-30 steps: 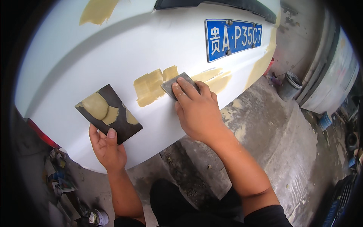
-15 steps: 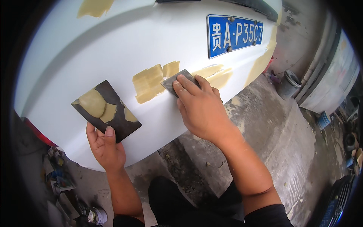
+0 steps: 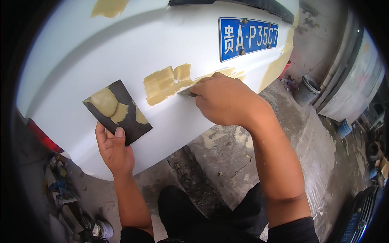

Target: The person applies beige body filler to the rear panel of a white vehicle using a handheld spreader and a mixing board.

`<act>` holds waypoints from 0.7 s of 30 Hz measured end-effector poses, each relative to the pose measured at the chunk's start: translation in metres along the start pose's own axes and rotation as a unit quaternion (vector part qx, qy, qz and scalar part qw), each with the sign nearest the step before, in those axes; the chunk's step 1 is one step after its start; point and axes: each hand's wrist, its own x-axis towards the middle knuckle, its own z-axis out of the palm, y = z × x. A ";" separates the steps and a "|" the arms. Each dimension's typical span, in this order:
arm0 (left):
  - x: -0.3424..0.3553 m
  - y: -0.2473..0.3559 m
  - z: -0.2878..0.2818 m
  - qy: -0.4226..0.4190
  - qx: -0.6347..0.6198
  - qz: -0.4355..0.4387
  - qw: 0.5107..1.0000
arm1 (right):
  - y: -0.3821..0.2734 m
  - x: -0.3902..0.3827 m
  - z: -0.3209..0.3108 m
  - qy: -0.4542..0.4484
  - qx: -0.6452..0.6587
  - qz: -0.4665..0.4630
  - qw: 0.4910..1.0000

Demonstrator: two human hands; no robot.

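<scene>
Pinched at its lower edge by my left hand (image 3: 115, 150), a dark rectangular board (image 3: 133, 123) carries a mound of tan body filler (image 3: 103, 102) and thinner smears. My right hand (image 3: 225, 99) grips a grey putty spreader (image 3: 186, 92), mostly hidden under the fingers. The spreader's edge is at the white car panel (image 3: 101, 65), beside the lower right of a tan filler patch (image 3: 160, 86). More filler streaks (image 3: 227, 72) run behind my right hand toward the right.
A blue licence plate (image 3: 249, 39) is bolted above the patches. A red tail light (image 3: 42, 135) sits at the lower left. On the concrete floor (image 3: 227, 152) stand a grey bucket (image 3: 306, 91) and a blue can (image 3: 345, 128) at right, and a white tub (image 3: 104, 231) at lower left.
My right hand has moved right and turned, so the spreader is now tilted and less visible. Filler now shows along the lower right of the patch. The board in my left hand shifted slightly.
</scene>
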 end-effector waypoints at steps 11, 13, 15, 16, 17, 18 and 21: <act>-0.001 -0.001 -0.001 -0.011 0.010 0.006 1.000 | -0.021 0.007 0.083 0.360 0.040 -0.053 0.931; -0.001 -0.001 0.000 -0.007 0.015 0.014 1.000 | -0.027 0.002 0.094 0.348 0.025 -0.034 0.937; -0.003 -0.001 -0.001 -0.007 0.019 0.017 1.000 | -0.028 -0.001 0.091 0.332 0.017 -0.035 0.942; -0.003 -0.002 -0.001 -0.007 0.020 0.019 1.000 | -0.027 -0.003 0.088 0.324 0.013 -0.035 0.945; -0.003 -0.001 -0.001 -0.008 0.015 0.020 1.000 | -0.027 -0.005 0.082 0.302 0.012 -0.037 0.953; -0.002 0.000 -0.001 -0.010 0.011 0.021 1.000 | -0.027 -0.008 0.074 0.280 0.011 -0.037 0.959; -0.002 0.001 0.001 -0.018 0.000 0.020 1.000 | -0.024 -0.010 0.054 0.219 0.000 -0.035 0.975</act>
